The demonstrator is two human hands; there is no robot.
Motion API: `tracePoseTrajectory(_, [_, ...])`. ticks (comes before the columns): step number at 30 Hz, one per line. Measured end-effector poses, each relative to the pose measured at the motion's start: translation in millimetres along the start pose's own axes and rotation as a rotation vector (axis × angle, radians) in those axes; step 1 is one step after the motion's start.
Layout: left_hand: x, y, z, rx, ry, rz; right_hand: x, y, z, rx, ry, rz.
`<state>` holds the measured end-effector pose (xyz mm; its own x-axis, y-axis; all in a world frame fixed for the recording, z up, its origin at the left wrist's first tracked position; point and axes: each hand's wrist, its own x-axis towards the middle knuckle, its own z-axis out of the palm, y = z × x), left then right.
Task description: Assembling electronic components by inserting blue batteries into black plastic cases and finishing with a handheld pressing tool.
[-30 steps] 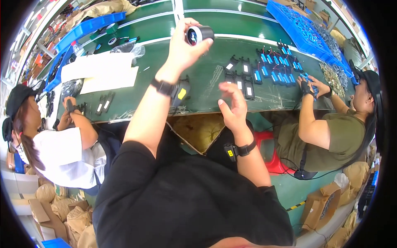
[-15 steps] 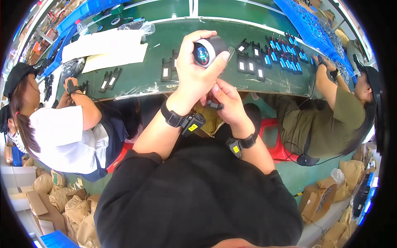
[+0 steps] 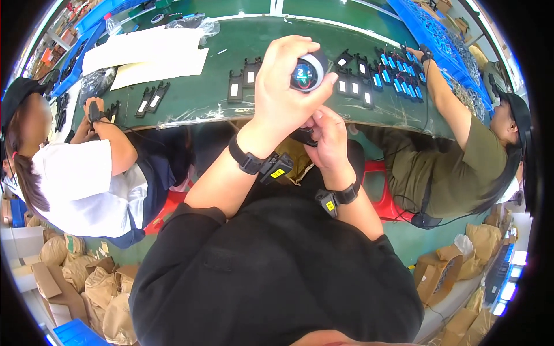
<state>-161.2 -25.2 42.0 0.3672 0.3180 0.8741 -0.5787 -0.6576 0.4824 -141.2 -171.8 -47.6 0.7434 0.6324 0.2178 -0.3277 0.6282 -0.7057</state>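
Our left hand grasps the round device over the worktop, where a slackened grip could drop it; we cannot tell whether our right hand pinches the dark part.

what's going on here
The person's left hand holds up a round device with wires showing inside. The right hand is just below, fingers bent, by a partly hidden dark part; whether it grips that is unclear. Black holders and blue cylinders lie on the green table. A co-worker in green has a hand near the cylinders; one in white sits at left.
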Motion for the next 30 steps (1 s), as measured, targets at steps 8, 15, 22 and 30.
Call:
tracePoseTrajectory(8, [-4, -2, 2, -0.017, -0.023, -0.021, -1, -4, 2, -0.095, 0.065, 0.037])
tracePoseTrajectory(15, [-6, -6, 4, -0.003, -0.038, -0.035, 2, -2, -6, -0.101, 0.056, 0.041])
tracePoseTrajectory(22, [-7, -9, 7, -0.004, -0.048, -0.04, 5, 0, -11, 0.018, 0.038, 0.042])
tracePoseTrajectory(30, [-6, -15, 8, 0.004, -0.05, -0.042, 11, 2, -14, 0.011, 0.048, 0.064])
